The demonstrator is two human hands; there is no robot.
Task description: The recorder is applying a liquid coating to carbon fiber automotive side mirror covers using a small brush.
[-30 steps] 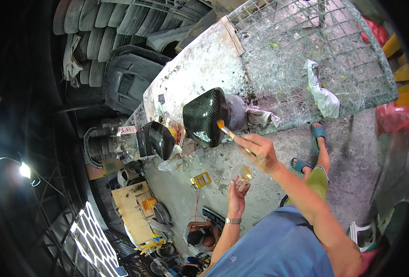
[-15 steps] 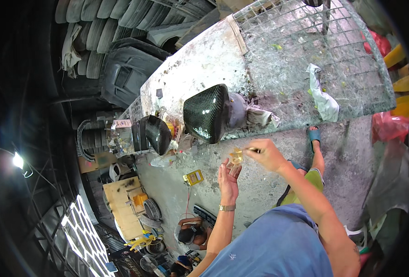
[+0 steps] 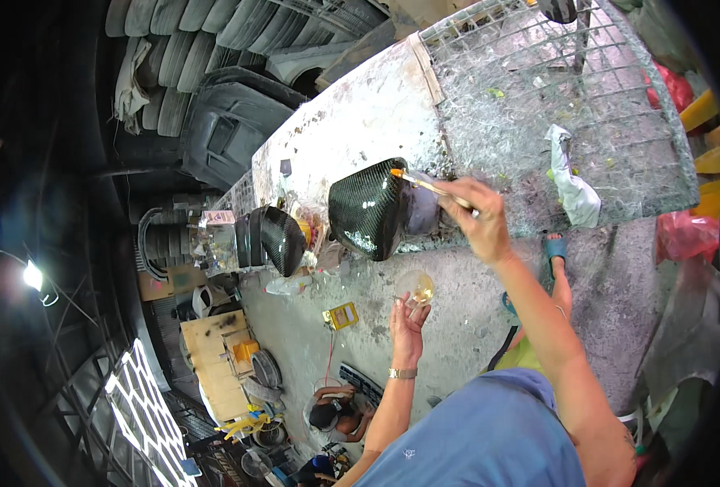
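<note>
My right hand [image 3: 482, 215] is closed round the handle of a thin paintbrush [image 3: 425, 185]. The brush's orange-brown tip touches the upper right edge of a glossy black carbon-fibre-patterned shell [image 3: 364, 207]. This shell sits on a grey stand [image 3: 422, 209] at the table's near edge. Lower down, my left hand [image 3: 409, 326] holds a clear plastic cup [image 3: 417, 287] from below, with a little yellowish liquid in it. A second black patterned shell [image 3: 280, 239] lies further left. My right fingers partly cover the brush handle.
The worktable [image 3: 352, 105] is whitish and stained, with a wire-mesh part at the right and a crumpled white cloth [image 3: 573, 183] on it. A yellow tin [image 3: 340, 316] stands on the floor. Another person [image 3: 336, 414] crouches at the lower left.
My right hand has gone from beside the cup up to the shell, carrying the brush onto its edge. The left hand with the cup has stayed nearly in place.
</note>
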